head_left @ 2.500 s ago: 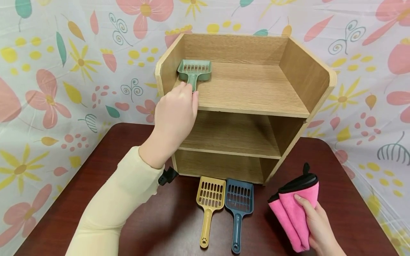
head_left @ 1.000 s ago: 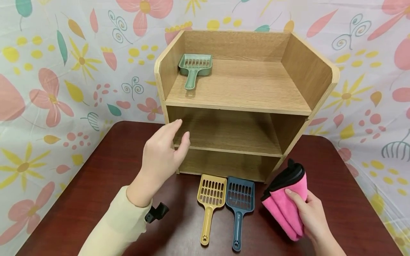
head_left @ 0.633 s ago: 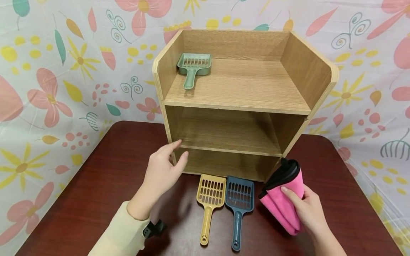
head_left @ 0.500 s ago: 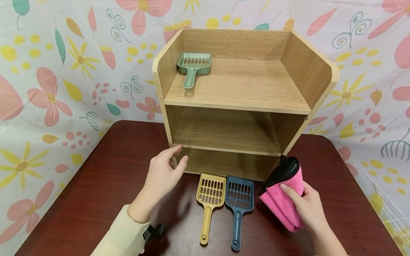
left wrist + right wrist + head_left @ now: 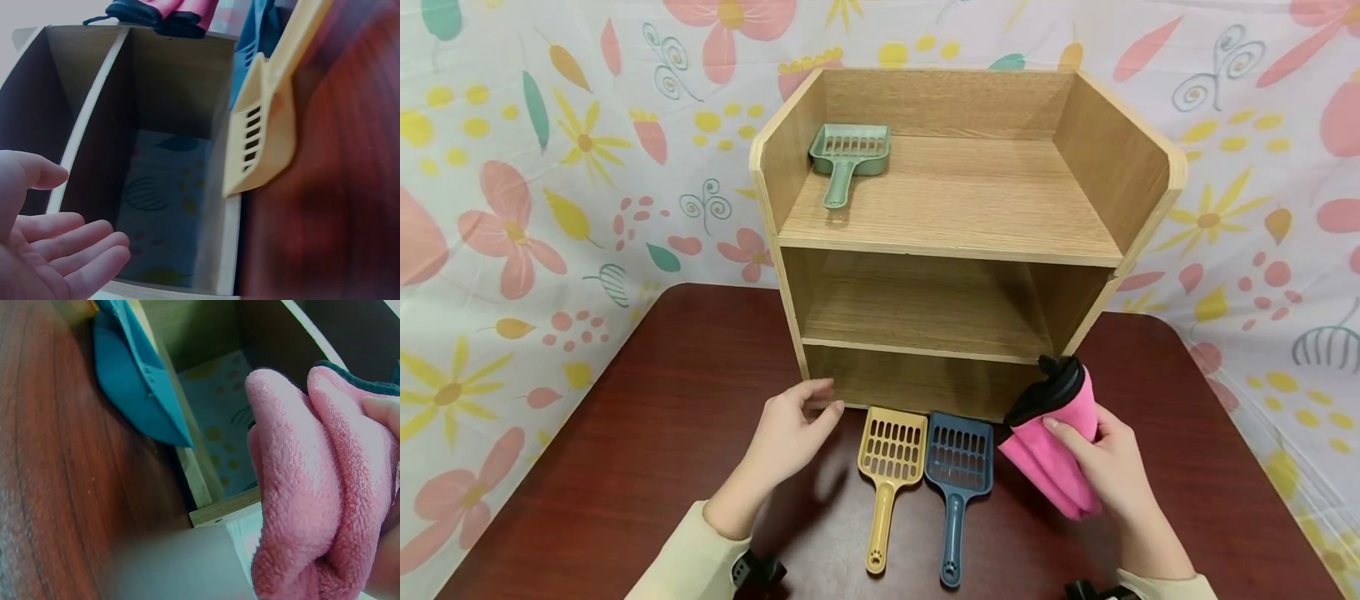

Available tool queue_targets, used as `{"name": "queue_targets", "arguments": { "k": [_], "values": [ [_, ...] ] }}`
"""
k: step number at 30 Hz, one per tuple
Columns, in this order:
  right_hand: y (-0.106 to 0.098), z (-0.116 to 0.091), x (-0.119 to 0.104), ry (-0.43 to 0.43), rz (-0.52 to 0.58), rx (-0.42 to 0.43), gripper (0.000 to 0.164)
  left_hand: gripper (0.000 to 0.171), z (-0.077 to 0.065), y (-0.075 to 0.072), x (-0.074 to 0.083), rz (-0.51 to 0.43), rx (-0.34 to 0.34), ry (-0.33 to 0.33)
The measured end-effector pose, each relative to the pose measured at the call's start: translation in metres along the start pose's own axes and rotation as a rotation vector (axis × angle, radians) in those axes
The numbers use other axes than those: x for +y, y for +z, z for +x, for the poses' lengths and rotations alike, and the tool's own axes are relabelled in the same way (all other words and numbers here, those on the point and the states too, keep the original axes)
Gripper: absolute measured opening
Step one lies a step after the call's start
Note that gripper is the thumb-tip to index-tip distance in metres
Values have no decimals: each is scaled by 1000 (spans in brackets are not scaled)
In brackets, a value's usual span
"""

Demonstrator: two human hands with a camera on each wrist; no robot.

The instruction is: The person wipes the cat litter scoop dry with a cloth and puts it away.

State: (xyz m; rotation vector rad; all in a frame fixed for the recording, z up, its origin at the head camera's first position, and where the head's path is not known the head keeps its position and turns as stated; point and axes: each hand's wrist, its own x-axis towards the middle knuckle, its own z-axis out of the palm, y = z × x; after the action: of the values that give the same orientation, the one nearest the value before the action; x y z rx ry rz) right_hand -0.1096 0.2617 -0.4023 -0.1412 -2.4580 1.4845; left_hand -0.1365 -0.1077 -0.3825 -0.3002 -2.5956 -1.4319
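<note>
My left hand (image 5: 786, 429), fingers loosely extended and holding nothing, hovers by the lower left front of the wooden shelf (image 5: 955, 250). Just right of it lies a yellow litter scoop (image 5: 891, 454), its slotted head against the shelf's base. Beside that is a blue litter scoop (image 5: 958, 458), handle toward me. My right hand (image 5: 1108, 462) grips a folded pink towel (image 5: 1056, 454) with black edging, held near the shelf's lower right corner; the thumb lies on top. A green litter scoop (image 5: 850, 154) rests on the top shelf at the left, its handle pointing forward.
The shelf has a high back and sides on top and two open compartments below. It stands on a dark red-brown table (image 5: 647, 450). Flower-printed cloth (image 5: 587, 167) hangs behind and at both sides.
My left hand let go of the green scoop's handle, then came down toward the yellow scoop. The right hand brought the pink towel slightly left and closer to the shelf.
</note>
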Motion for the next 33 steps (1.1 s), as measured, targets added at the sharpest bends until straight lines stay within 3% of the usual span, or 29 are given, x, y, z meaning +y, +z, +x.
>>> {"name": "queue_targets", "arguments": {
  "k": [7, 19, 26, 33],
  "values": [
    [-1, 1, 3, 0, -1, -24, 15, 34, -5, 7, -15, -34, -106, -101],
    [-7, 0, 5, -5, 6, -35, 16, 44, -13, 26, -34, -142, -393, -220],
    [-9, -1, 6, 2, 22, -29, 14, 35, -21, 36, -33, -289, -497, -422],
    [-10, -2, 7, 21, 27, -31, 13, 38, -25, 42, -35, -444, -568, -590]
  ]
}}
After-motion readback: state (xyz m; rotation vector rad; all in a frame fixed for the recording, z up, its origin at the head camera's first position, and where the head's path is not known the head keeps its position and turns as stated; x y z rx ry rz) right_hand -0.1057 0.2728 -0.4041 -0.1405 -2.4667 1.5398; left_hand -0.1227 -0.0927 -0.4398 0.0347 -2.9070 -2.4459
